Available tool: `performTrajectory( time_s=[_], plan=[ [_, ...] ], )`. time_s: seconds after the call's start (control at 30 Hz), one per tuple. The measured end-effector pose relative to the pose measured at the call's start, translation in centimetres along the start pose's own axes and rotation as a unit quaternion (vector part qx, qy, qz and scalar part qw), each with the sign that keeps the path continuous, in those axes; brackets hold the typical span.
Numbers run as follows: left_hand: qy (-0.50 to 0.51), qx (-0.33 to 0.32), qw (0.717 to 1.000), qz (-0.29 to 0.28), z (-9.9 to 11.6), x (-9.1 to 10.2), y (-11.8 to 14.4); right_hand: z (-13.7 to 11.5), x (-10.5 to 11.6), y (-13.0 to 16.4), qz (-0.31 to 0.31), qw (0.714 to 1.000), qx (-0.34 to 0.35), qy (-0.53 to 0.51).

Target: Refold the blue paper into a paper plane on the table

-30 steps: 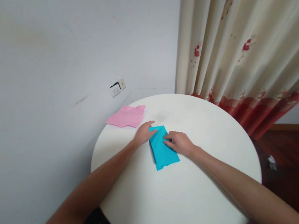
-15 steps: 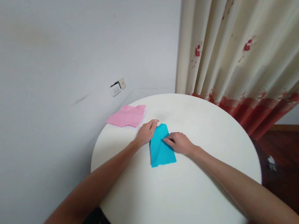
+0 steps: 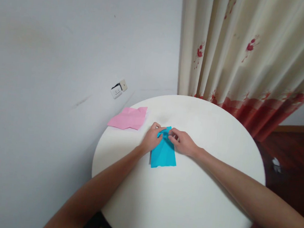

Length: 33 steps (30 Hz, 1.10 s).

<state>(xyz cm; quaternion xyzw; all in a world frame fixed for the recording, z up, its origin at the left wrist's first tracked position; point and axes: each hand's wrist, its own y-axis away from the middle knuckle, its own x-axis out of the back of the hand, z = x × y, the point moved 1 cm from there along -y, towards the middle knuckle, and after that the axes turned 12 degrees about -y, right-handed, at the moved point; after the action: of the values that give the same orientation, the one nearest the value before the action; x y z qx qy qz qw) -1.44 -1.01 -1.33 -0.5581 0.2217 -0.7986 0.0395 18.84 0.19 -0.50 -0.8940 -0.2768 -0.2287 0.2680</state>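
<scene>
A folded sheet of blue paper (image 3: 163, 156) lies on the white round table (image 3: 186, 199), its ragged short edge towards me. My left hand (image 3: 152, 138) grips the paper's upper left part between thumb and forefinger. On the other side, my right hand (image 3: 183, 141) has its thumb and curled fingers closed on the upper right edge. Between the two hands the far end of the paper is bent up and shaded. The fingers partly hide that end.
Creased pink paper (image 3: 130, 118) rests at the table's far left edge. Behind it, a wall (image 3: 67, 48) carries a socket (image 3: 116, 91). A floral curtain (image 3: 227, 56) hangs beyond the table at the right.
My left hand has shifted right onto the paper, its thumb now on it. My right hand has moved slightly up towards the far end, which is now bent. The paper has turned a little.
</scene>
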Motion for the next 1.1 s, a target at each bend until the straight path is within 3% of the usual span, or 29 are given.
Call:
performTrajectory(
  time_s=[0.17, 0.37, 0.57, 0.77, 1.0, 1.1],
  plan=[
    [-0.001, -0.011, 1.0, -0.012, 0.6, -0.1, 0.0, -0.1, -0.3, 0.2, -0.016, 0.999, 0.035, 0.024],
    [0.064, 0.008, 0.998, 0.01, 1.3, 0.1, -0.1, 0.1, -0.3, -0.1, -0.003, 0.999, 0.022, 0.024],
    [0.139, 0.037, 0.988, 0.057, 1.2, 0.1, -0.1, 0.7, -0.1, -0.3, 0.059, 0.995, -0.033, -0.074],
    [0.173, 0.096, 0.979, 0.053, 0.0, -0.8, -0.1, 1.9, 0.7, -0.9, 0.13, 0.967, -0.098, -0.196],
    [0.072, 0.059, 0.995, 0.024, -0.2, -0.8, 0.2, 4.5, 2.4, -1.5, 0.188, 0.929, -0.181, -0.263],
    [0.009, 0.042, 0.999, 0.006, 0.1, -0.9, 0.6, 5.5, 2.8, -1.4, 0.19, 0.937, -0.201, -0.213]
  ],
)
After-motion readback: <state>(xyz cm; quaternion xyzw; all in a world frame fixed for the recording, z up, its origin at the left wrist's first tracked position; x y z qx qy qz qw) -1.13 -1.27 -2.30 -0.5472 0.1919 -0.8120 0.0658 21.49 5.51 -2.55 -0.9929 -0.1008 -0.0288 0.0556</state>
